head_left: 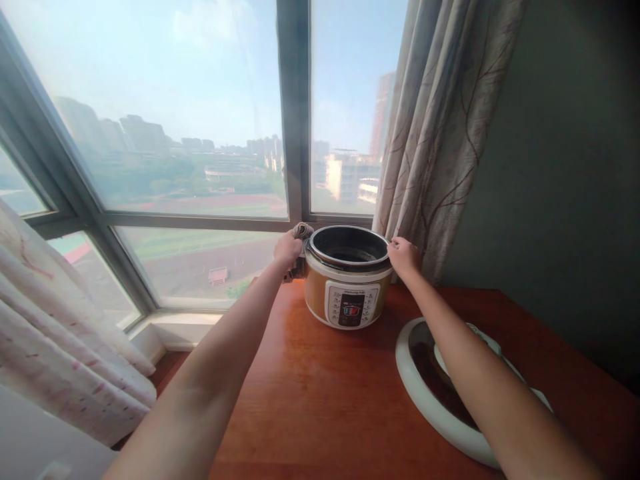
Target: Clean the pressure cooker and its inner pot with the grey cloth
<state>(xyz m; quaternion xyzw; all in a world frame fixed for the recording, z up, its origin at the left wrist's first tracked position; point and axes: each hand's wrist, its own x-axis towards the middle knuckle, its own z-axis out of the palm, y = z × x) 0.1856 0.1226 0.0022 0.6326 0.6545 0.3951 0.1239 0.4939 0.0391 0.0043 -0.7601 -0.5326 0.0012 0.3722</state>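
Observation:
An electric pressure cooker (314,293) with a gold body and a front control panel stands lidless on the wooden table. Its dark inner pot (345,247) sits inside, with a shiny rim above the body. My left hand (287,249) is closed on a crumpled greyish cloth (303,231) at the pot's left edge; whether its fingers also grip the rim is hidden. On the opposite side, my right hand (404,255) has its fingers closed at the pot's right rim.
A pale oval lid-like object (407,363) with a dark centre lies on the table (300,413), partly behind my right forearm. Windows (200,133) rise behind the table. Curtains (435,133) hang at both sides, the right one close to my right hand.

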